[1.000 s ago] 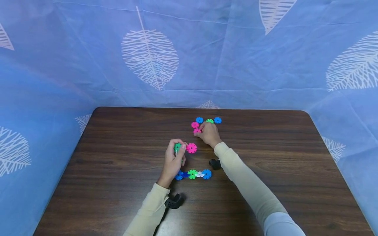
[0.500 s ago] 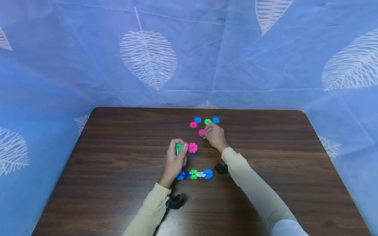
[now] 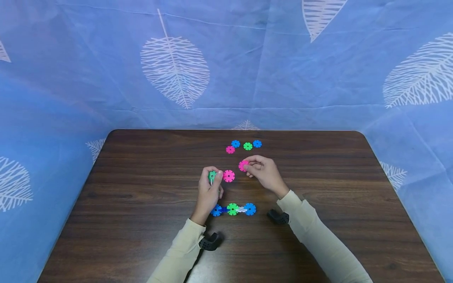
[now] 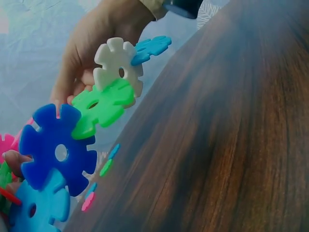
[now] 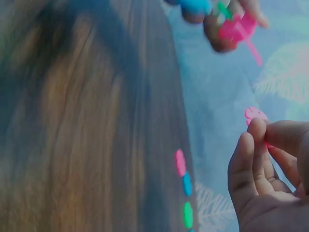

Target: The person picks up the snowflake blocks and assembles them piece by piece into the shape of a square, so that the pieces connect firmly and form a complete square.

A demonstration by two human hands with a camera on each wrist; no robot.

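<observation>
My left hand (image 3: 207, 196) grips a chain of interlocking notched plastic discs. A green disc (image 3: 212, 175) shows between its thumb and fingers, and a pink disc (image 3: 229, 176) sticks out to the right. From the same chain, a row with a dark blue disc (image 4: 58, 150), a bright green disc (image 3: 232, 209), a white disc (image 4: 116, 65) and light blue discs runs along the near side. My right hand (image 3: 265, 173) pinches a single pink disc (image 3: 243, 166) between thumb and fingertips, a short gap away from the chain's pink disc. Fingers hide part of the chain's left side.
At the far side of the brown table (image 3: 141, 157) lie a loose pink disc (image 3: 230, 149), a blue disc (image 3: 235, 144), a green disc (image 3: 247, 146) and another blue disc (image 3: 257, 144). A blue leaf-patterned cloth (image 3: 230, 70) hangs behind the table.
My right hand has lifted a pink disc from the far group and brought it nearer, toward the chain. The left hand stays almost still with its chain.
</observation>
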